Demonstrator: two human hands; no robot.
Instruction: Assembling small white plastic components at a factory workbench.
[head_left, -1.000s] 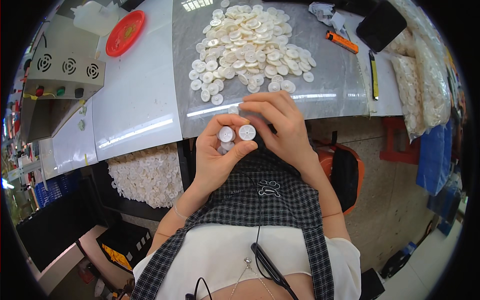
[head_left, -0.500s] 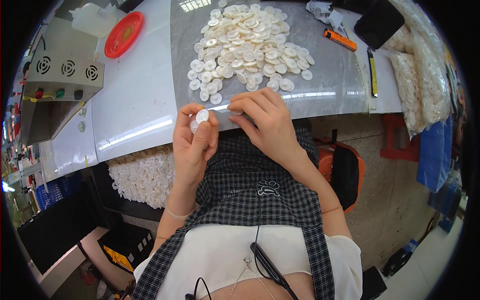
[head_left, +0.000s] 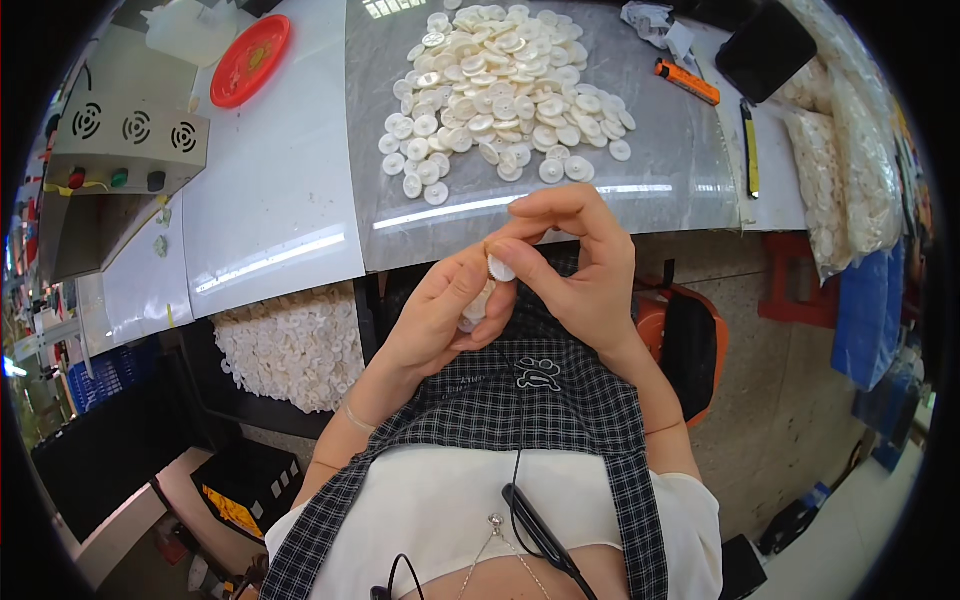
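Observation:
Both hands meet just in front of the table's near edge. My left hand (head_left: 440,305) is closed round a few small white plastic discs (head_left: 476,308), partly hidden by its fingers. My right hand (head_left: 585,275) pinches a white ridged disc (head_left: 501,268) between thumb and fingers, right at the left hand's fingertips. Whether the left fingers also grip that disc is hard to make out. Beyond the hands, a large pile of similar white discs (head_left: 500,100), some with a small hub in the middle, lies on the grey table sheet (head_left: 660,150).
Below the table edge at left sits a dark bin of small white parts (head_left: 290,350). A red dish (head_left: 250,62) and a metal box with buttons (head_left: 130,140) stand at left. To the right are an orange cutter (head_left: 687,82), a yellow-black knife (head_left: 750,150) and clear bags of discs (head_left: 830,180).
My left hand has moved right and nearer my body. My right hand has come from the table edge to meet it, and the fingers of both now work at one disc.

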